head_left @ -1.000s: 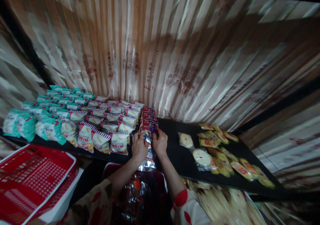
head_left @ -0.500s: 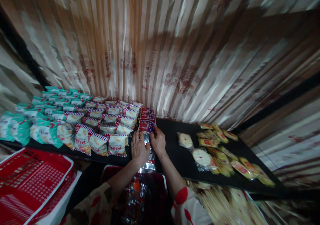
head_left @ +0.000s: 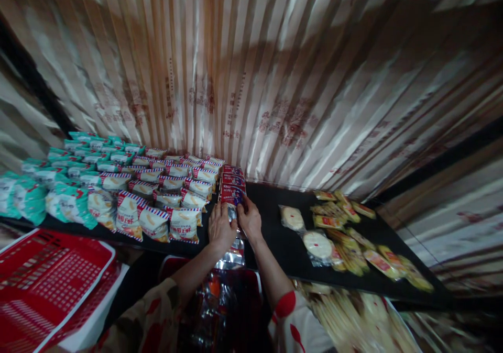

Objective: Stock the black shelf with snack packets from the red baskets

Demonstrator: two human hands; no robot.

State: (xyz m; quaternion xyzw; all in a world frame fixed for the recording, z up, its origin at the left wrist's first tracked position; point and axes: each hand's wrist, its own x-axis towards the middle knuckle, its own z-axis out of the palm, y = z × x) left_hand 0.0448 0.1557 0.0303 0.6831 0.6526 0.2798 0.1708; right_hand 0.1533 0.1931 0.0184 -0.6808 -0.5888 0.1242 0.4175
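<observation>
A narrow row of red and purple snack packets [head_left: 232, 193] runs from the back of the black shelf to its front, where shiny silver wrappers [head_left: 231, 253] show. My left hand [head_left: 221, 227] lies on the left side of this row with its fingers stretched forward. Against the right side rests my right hand [head_left: 250, 218], fingers extended and thumb toward the silver wrappers. Both hands touch the packets, and the parts under the palms are hidden. Left of the row stand white chip bags [head_left: 184, 224] with red and blue striped edges.
Teal bags [head_left: 74, 203] fill the shelf's left end. On the right lie round white packaged cakes [head_left: 317, 245] and yellow packets [head_left: 349, 253] on the black shelf [head_left: 271, 238]. Red baskets [head_left: 58, 285] stand below left, and a dark red container [head_left: 255, 290] with shiny packets sits below the hands.
Both hands stay at the packet row and have shifted only slightly; the right hand's fingers sit a little higher along its side. The view has tilted slightly.
</observation>
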